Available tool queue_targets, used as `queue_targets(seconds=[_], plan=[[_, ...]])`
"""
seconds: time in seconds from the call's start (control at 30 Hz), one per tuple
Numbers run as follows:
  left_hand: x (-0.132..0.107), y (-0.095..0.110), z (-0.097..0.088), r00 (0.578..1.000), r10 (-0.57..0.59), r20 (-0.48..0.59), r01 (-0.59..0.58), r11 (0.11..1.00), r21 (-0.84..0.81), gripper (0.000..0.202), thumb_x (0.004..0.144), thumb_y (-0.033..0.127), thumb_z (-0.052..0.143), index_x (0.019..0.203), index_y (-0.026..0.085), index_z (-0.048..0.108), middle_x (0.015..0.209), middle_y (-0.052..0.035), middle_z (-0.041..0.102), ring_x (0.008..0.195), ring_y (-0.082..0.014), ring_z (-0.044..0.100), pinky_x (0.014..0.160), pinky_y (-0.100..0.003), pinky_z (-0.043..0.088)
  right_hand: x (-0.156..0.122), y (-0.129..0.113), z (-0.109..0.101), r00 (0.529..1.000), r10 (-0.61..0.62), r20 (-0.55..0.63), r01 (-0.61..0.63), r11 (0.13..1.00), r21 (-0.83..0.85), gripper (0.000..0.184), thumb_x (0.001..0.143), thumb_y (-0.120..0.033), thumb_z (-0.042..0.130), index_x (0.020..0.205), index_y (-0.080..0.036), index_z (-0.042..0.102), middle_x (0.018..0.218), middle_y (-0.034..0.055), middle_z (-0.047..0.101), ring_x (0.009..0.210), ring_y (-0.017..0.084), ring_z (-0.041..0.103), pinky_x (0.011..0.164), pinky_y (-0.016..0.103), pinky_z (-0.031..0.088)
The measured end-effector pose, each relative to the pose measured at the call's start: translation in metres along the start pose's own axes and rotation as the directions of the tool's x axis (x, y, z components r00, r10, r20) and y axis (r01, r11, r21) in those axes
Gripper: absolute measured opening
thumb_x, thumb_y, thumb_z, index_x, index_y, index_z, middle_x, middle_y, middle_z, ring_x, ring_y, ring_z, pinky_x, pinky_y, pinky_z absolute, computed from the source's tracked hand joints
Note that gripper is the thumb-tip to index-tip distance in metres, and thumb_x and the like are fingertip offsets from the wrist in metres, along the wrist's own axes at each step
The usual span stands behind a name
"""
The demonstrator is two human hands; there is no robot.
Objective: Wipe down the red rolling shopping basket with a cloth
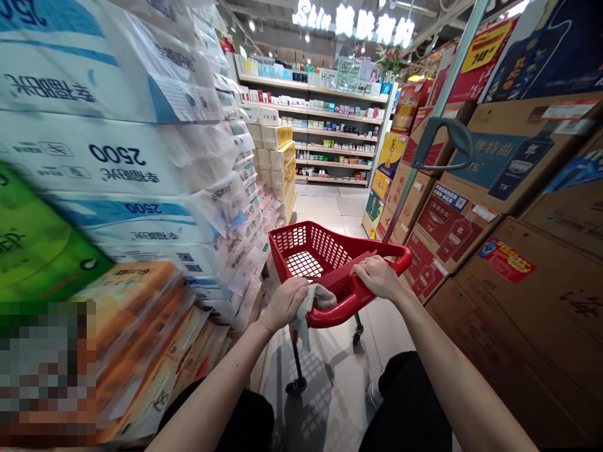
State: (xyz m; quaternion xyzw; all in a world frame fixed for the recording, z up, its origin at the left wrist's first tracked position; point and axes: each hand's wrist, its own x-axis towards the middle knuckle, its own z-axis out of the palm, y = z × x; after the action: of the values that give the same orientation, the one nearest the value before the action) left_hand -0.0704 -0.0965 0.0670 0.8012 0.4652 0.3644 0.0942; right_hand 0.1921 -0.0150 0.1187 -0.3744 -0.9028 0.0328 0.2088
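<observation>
In front of me is a red shopping cart [330, 317] with a perforated plastic basket [288, 242]. The inside I can see shows only the lattice floor. My right hand [377, 276] is closed over the cart's handle on its right part. At the handle's left end, my left hand [287, 303] has its fingers closed, with a greyish-white cloth [305, 320] draped right beside and under them. Behind the handle's right side rises a slim metal pole [455, 81] carrying a grey looped grip [443, 147]; its foot is hidden.
Tall stacks of wrapped tissue packs [141, 150] line the left, with orange packs [141, 314] lower down. Cardboard cartons [518, 282] wall the right side closely. A tiled aisle [325, 204] leads to shelves of small boxed goods [334, 116].
</observation>
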Motion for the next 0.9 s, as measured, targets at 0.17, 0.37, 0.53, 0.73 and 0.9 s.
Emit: queue_targets(seconds=[0.17, 0.37, 0.53, 0.73, 0.9], plan=[[0.01, 0.022, 0.016, 0.992, -0.124, 0.01, 0.124, 0.991, -0.054, 0.041, 0.095, 0.036, 0.021, 0.074, 0.019, 0.051, 0.077, -0.0039, 0.058, 0.077, -0.0158, 0.052, 0.077, -0.03, 0.042, -0.003, 0.014, -0.002, 0.989, 0.15, 0.02, -0.15, 0.988, 0.044, 0.054, 0.098, -0.034, 0.025, 0.072, -0.021, 0.071, 0.077, 0.0013, 0.071, 0.081, 0.014, 0.063, 0.094, 0.026, 0.032], [0.018, 0.05, 0.026, 0.962, -0.231, 0.144, 0.246, 0.964, -0.099, 0.043, 0.094, 0.043, 0.026, 0.073, 0.019, 0.055, 0.076, -0.0019, 0.061, 0.074, -0.0167, 0.054, 0.075, -0.029, 0.041, -0.004, 0.023, -0.007, 0.935, 0.354, 0.008, -0.354, 0.935, -0.037, 0.039, 0.091, -0.039, 0.04, 0.077, -0.022, 0.072, 0.093, 0.0027, 0.07, 0.096, 0.019, 0.056, 0.104, 0.038, 0.021], [0.028, 0.06, 0.033, 0.874, -0.481, 0.062, 0.453, 0.763, -0.462, 0.043, 0.089, 0.053, 0.033, 0.093, 0.018, 0.058, 0.096, -0.0052, 0.065, 0.092, -0.0199, 0.059, 0.085, -0.032, 0.044, -0.007, 0.029, -0.01, 0.9, 0.426, 0.096, -0.415, 0.903, -0.113, 0.043, 0.089, -0.04, 0.04, 0.064, -0.021, 0.07, 0.081, 0.0065, 0.068, 0.095, 0.022, 0.052, 0.096, 0.039, 0.025], [0.041, 0.051, 0.048, 0.636, -0.715, -0.289, 0.45, 0.649, -0.614, 0.037, 0.087, 0.049, 0.041, 0.108, 0.02, 0.047, 0.106, -0.0059, 0.06, 0.096, -0.0182, 0.058, 0.082, -0.033, 0.047, -0.011, 0.032, -0.013, 0.932, 0.345, 0.111, -0.339, 0.938, -0.064, 0.051, 0.093, -0.042, 0.034, 0.062, -0.02, 0.067, 0.075, 0.0059, 0.066, 0.094, 0.02, 0.052, 0.095, 0.037, 0.025], [0.048, 0.043, 0.06, 0.925, -0.377, -0.042, 0.367, 0.918, -0.149, 0.039, 0.081, 0.032, 0.048, 0.117, 0.018, 0.049, 0.108, -0.0112, 0.059, 0.101, -0.0219, 0.057, 0.088, -0.035, 0.045, -0.01, 0.029, -0.01, 0.939, 0.327, 0.106, -0.32, 0.944, -0.076, 0.051, 0.094, -0.041, 0.033, 0.061, -0.019, 0.065, 0.075, 0.0059, 0.067, 0.094, 0.02, 0.051, 0.096, 0.037, 0.025]])
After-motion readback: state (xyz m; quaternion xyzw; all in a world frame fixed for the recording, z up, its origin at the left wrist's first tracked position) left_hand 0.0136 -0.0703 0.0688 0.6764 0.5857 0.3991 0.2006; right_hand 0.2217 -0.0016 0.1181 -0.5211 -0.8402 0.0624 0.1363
